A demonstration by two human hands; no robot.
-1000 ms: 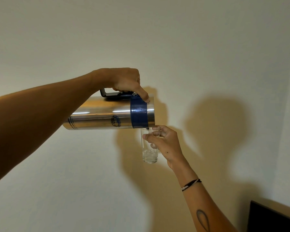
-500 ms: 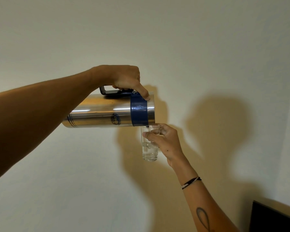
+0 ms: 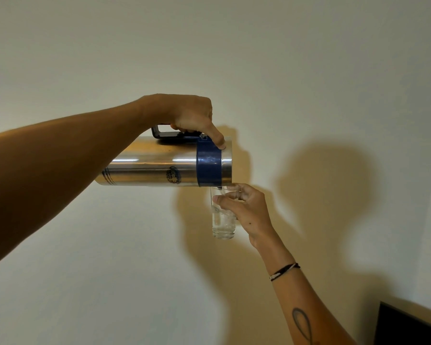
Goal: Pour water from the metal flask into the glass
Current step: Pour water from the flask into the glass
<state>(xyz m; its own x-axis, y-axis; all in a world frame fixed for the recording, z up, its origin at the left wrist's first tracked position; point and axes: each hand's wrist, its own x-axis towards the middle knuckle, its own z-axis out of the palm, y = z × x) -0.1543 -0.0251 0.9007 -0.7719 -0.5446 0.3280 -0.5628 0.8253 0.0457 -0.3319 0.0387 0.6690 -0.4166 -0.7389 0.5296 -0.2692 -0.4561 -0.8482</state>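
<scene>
Head view: metal flask (image 3: 147,170) logo reads "cello", blurred.

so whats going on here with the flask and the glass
A person is pouring water. The left hand grips the black handle of the metal flask, which is tipped about level, its mouth right over the rim of the glass. The right hand holds the glass upright in the air, near its top. The glass is partly filled, roughly to the middle, so the pour is under way. Both are held up in front of a plain wall.
</scene>
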